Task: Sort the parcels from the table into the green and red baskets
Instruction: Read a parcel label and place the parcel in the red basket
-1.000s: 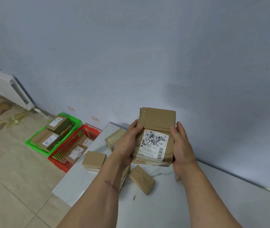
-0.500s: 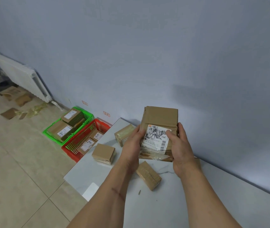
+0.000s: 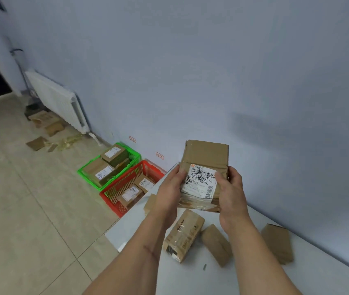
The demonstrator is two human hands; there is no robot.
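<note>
At upper left of the frame a white radiator point(image 3: 56, 101) lines the wall. Lower and rightward, the green basket point(image 3: 88, 174) and red basket point(image 3: 114, 204) sit touching on the floor, each holding labelled boxes. Right of centre, the left hand point(image 3: 168, 193) and right hand point(image 3: 231, 194) clamp a labelled parcel point(image 3: 204, 165) from either side above the desk point(image 3: 243, 277), where more parcels lie.
</note>
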